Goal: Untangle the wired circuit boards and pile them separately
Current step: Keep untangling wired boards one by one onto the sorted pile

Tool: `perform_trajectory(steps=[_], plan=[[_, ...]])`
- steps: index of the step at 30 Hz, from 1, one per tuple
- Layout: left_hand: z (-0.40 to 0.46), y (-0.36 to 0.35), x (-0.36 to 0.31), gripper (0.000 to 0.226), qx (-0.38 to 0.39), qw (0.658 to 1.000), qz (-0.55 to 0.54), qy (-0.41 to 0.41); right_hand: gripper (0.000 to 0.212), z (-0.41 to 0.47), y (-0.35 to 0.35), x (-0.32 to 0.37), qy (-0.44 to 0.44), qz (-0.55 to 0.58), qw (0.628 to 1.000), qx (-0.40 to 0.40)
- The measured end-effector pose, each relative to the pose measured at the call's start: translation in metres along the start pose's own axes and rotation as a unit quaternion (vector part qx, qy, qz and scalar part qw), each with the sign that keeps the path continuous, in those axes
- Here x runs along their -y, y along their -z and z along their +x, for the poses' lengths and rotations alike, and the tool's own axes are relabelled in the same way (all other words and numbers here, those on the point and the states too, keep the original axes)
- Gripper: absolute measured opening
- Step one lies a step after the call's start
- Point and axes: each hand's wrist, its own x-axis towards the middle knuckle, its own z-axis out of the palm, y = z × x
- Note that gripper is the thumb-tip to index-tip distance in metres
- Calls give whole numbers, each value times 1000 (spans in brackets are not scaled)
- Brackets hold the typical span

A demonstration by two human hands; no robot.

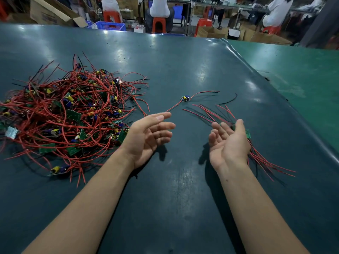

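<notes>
Your two bare arms reach out over the dark table (183,198). Your left hand (148,136) is up off the table, palm turned in, fingers loose and spread, and it holds nothing. Your right hand (227,143) is palm up with fingers relaxed and wide, and it holds nothing too.

Just behind your right hand lies the small pile (256,154) of sorted boards, with red and black wires fanning out toward you and away from you. Your hand hides most of it, so only a green edge shows.

To the left of your left hand sits the big tangled heap (69,110) of green boards and red wires.

A bit farther out, between the two piles, one single board (185,98) lies alone on the table. Its red wire runs back toward your left fingertips. A loose black wire (229,100) lies near it.

Far away, people sit on orange stools (158,24) beside cardboard boxes (53,13).
</notes>
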Motion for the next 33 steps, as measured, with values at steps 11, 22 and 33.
perform_trajectory(steps=[11,22,33], plan=[[-6,4,13,3,-186,645,608,-424,22,-6,-9,-28,98,-230,959,131],[-10,26,0,29,-295,553,762,-165,22,-8,-8,-32,141,-305,925,177],[-18,-8,14,38,-101,584,553,-586,19,-15,-6,-30,45,-273,887,369]])
